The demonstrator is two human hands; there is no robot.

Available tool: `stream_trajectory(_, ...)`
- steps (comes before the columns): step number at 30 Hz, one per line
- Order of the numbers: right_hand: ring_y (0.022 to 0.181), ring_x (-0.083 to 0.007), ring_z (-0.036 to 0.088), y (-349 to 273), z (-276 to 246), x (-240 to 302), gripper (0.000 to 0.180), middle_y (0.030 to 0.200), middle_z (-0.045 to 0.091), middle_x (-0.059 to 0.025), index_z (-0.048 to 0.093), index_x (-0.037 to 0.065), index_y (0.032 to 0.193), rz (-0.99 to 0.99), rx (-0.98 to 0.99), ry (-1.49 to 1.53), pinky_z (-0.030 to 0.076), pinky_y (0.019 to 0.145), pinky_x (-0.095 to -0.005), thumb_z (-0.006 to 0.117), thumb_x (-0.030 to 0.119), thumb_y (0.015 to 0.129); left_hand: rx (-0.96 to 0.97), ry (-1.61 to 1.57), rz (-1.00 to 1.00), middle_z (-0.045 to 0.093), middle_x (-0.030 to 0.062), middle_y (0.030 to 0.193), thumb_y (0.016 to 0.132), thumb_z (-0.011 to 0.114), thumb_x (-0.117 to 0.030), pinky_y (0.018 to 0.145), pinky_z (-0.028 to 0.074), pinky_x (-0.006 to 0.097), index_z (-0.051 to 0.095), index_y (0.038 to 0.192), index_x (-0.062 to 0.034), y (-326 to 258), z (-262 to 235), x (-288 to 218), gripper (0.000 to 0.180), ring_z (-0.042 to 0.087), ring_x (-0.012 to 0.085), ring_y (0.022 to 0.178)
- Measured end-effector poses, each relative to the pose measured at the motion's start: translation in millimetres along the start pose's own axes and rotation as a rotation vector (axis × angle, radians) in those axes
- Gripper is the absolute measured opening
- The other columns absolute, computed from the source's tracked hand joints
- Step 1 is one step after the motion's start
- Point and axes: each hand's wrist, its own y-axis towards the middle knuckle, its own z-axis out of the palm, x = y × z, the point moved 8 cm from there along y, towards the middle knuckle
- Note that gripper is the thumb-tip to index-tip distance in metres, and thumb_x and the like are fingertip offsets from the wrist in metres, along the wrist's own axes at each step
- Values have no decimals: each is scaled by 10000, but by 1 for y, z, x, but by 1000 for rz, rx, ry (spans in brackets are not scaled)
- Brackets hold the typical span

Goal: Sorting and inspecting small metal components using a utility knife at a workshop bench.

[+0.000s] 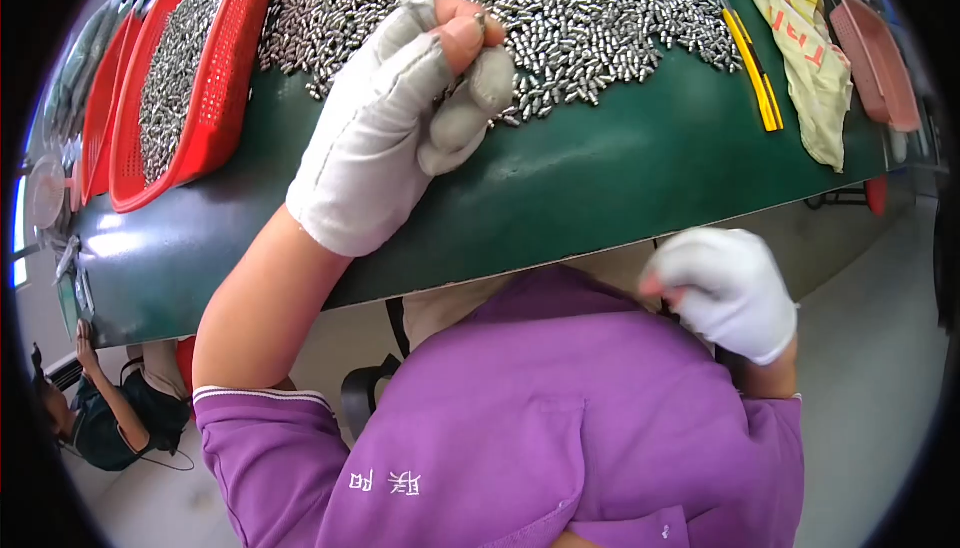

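My left hand [405,118], in a white glove with bare thumb and index fingertips, is raised over the near edge of a heap of small metal pins [590,18]. Its thumb and index finger pinch one small metal pin [480,20], of which only a bit shows; the other fingers curl into the palm. My right hand [725,293], also gloved in white, hangs in front of the table's near edge, close to my purple shirt. Its fingers are curled and slightly blurred, and whatever they hold, if anything, is hidden.
A red perforated basket [225,68] full of similar pins stands at the left of the green table [560,188]. To the right lie a yellow cutter knife [755,68], a crumpled pale bag [805,58] and a pink basket [872,63]. Another person [125,413] sits at lower left.
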Motion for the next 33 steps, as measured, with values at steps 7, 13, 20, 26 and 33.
stream_trajectory(7, 775, -79, 566, -58, -130, -37, 268, 965, 640, -21, 670, 18, 1120, 104, -1015, -338, 474, 704, -223, 716, 172, 905, 95, -73, 48, 332, -67, 658, 990, 591, -329, 421, 194, 194, 510, 1054, -102, 5, 12, -6, 249, 257, 29, 487)
stream_trajectory(13, 1013, -290, 631, -32, -126, -65, 454, 1131, 655, -119, 652, 87, 1205, 377, -840, -668, 499, 893, -389, 774, 232, 792, -40, 293, 36, 356, -79, 667, 965, 626, -331, 462, 190, 208, 518, 1012, -96, -6, 4, -10, 263, 277, 24, 518)
stream_trajectory(20, 914, -313, 647, -10, -127, -74, 302, 982, 669, -133, 681, 60, 1054, 486, -785, -765, 516, 794, -411, 719, 256, 828, -48, 1328, 248, 621, 149, 764, 880, 639, -71, 628, 502, 389, 605, 946, -73, -50, 41, -22, 74, 621, 353, 678)
stream_trajectory(26, 856, -319, 636, -21, -134, -80, 250, 945, 646, -154, 622, 43, 1040, 323, -1057, -826, 511, 792, -420, 702, 173, 841, -195, 1607, 198, 637, 119, 745, 885, 632, -145, 624, 501, 441, 590, 954, -114, -69, 39, -3, 86, 634, 343, 696)
stream_trajectory(33, 637, -89, 595, -48, -42, -27, 295, 869, 669, -92, 472, 58, 1200, 191, -601, 561, 492, 607, -226, 597, 197, 972, -155, 1660, 148, 655, 124, 825, 900, 629, -135, 675, 506, 439, 604, 1025, -105, -71, 42, 1, 131, 639, 348, 770)
